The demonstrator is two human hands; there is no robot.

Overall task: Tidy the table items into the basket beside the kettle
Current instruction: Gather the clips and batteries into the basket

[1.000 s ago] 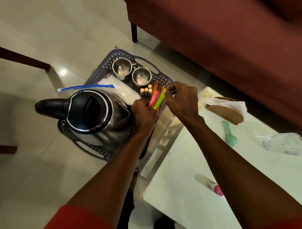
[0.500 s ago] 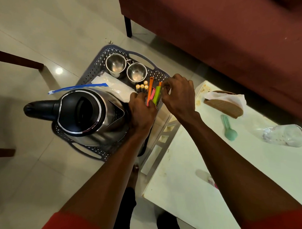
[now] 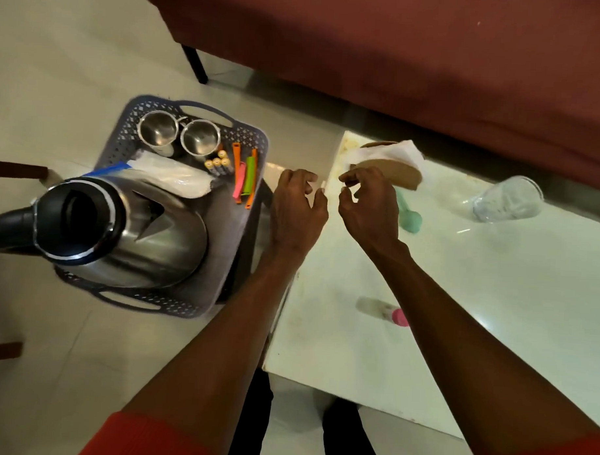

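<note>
left hand (image 3: 297, 207): centre frame, between the basket and the tabletop edge; grip loose, fingers curled, holding nothing visible.
right hand (image 3: 369, 204): just right of the left, over the tabletop's left end; thumb and forefinger near together, grip on nothing I could see.
basket (image 3: 250, 137): grey perforated, on the floor at left of frame, just beside the tabletop's left edge.
kettle (image 3: 121, 228): steel, in the basket's near half; its black handle cut off at the left frame edge.
clips (image 3: 246, 179): orange, pink and green sticks lying along the basket's right wall; exact count hard to make out.
batteries (image 3: 219, 161): small cluster standing beside the clips, lower parts in shadow.
cups (image 3: 179, 138): two steel ones at the basket's far end, touching.
plastic bag (image 3: 178, 178): between cups and kettle, partly hidden by the kettle.
tabletop (image 3: 493, 302): white, right half of frame, cut off at right.
napkin holder (image 3: 396, 166): brown with white tissue, far left corner of tabletop, partly behind right hand.
green scoop (image 3: 409, 221): mostly hidden by right hand.
pink-capped tube (image 3: 389, 314): blurred, mid tabletop.
glass (image 3: 507, 204): clear, lying on its side, upper right.
</note>
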